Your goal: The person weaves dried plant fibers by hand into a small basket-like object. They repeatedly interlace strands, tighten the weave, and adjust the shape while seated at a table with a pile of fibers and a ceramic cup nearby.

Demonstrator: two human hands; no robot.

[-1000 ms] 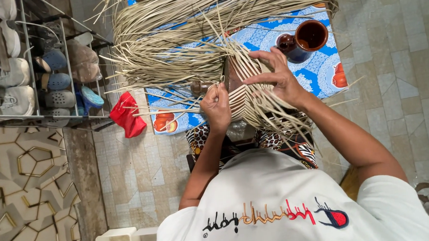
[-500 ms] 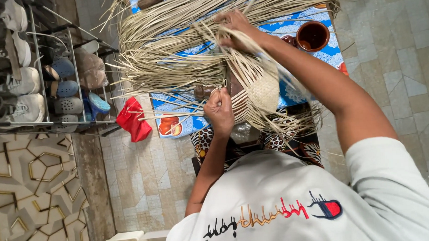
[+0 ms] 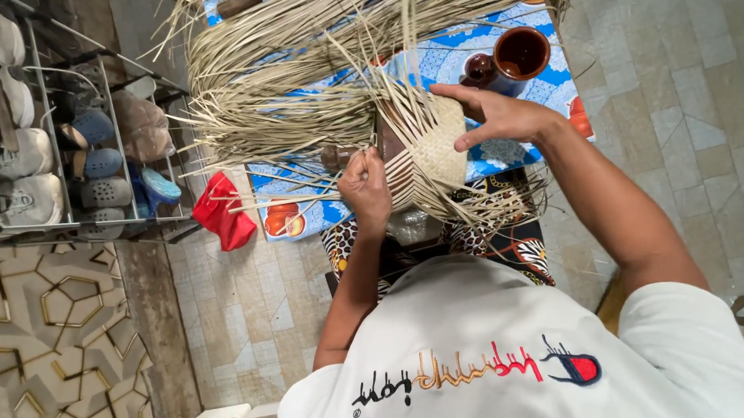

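**Weaving a palm-strip panel, seen from above**

A person in a white shirt sat on a tiled floor [image 3: 690, 133], seen from overhead, with a half-woven basket panel [image 3: 437, 146] held up at the centre of the frame. The panel was pale, tightly plaited, with loose palm strips [image 3: 297, 77] fanning out to the upper left and across the top of the frame.

The left hand [image 3: 366, 188], just left of centre, was closed in a pinch on a few thin strips at the panel's lower left edge. The right hand [image 3: 494, 113], right of centre, lay mostly open, fingers spread, thumb and fingertips pressed against the panel's right side to steady it; it gripped nothing tightly.

Under the work lay a blue patterned cloth [image 3: 482, 34]. A brown clay cup [image 3: 521, 53] stood on it in the upper right, near the right hand but apart from it. A red cloth [image 3: 224, 212] lay on the floor to the left, beside a wire shoe rack [image 3: 46, 141] at the far left.

The step appeared to be interlacing a strand into the woven edge. The next move would likely call for drawing the pinched strips snug while the other hand braced the weave.
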